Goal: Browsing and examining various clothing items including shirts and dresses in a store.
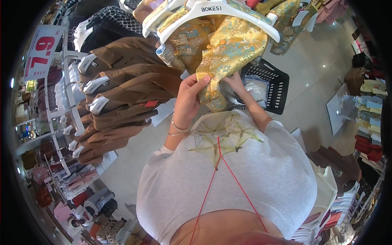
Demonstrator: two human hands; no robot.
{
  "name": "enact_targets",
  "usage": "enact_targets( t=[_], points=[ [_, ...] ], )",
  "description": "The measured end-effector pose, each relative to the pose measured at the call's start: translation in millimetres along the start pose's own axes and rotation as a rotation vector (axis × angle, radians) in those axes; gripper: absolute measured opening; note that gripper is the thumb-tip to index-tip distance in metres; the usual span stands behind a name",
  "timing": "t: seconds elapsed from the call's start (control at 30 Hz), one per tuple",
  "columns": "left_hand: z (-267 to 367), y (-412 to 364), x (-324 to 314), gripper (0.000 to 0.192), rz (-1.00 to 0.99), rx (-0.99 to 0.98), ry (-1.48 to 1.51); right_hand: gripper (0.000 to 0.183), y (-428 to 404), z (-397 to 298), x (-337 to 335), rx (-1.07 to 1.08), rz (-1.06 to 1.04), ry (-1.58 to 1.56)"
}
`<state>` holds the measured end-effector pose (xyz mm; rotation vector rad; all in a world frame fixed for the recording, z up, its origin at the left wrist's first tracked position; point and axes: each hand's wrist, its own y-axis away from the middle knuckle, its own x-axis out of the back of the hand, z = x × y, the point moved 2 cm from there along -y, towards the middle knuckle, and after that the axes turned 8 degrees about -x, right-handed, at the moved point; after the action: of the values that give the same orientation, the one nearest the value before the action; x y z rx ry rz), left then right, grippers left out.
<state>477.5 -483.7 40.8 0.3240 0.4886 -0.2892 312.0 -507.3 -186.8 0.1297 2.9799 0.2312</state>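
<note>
A gold brocade jacket [235, 39] with blue and pale floral patterns hangs from a white plastic hanger [211, 10] that bears writing. Its front is unfastened at the lower part, and knotted buttons run along the edge. My left hand [191, 92] pinches the lower front panel between thumb and fingers, thumb on top. My right hand [235, 82] reaches to the other side of the same panel; its fingertips are partly hidden by the cloth, so its grip is unclear. Beyond my right forearm sits a black plastic shopping basket [278, 88] holding a clear-wrapped package [256, 88].
Brown jackets [128, 82] hang on a white metal rack [72, 101] at left, below a price sign [43, 52]. More brocade garments [286, 27] hang at upper right. Folded clothes [370, 113] are stacked along the right side. Glossy tiles [306, 73] cover the floor.
</note>
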Motion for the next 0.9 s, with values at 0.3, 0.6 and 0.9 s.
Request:
enact_targets(
  t=[0.3, 0.6, 0.9],
  points=[
    [-2.2, 2.5, 4.8, 0.021, 0.007, -0.019, -0.022, 0.055, 7.0, -38.1, 28.7, 0.164, 0.106, 0.243],
    [-33.2, -44.9, 58.7, 0.021, 0.091, -0.217, -0.272, 0.022, 11.3, -32.6, 55.5, 0.119, 0.277, 0.463],
    [-97.3, -81.9, 114.2, 0.048, 0.1, -0.525, -1.151, 0.017, 16.1, -4.3, 93.2, 0.058, 0.371, 0.399]
  ],
)
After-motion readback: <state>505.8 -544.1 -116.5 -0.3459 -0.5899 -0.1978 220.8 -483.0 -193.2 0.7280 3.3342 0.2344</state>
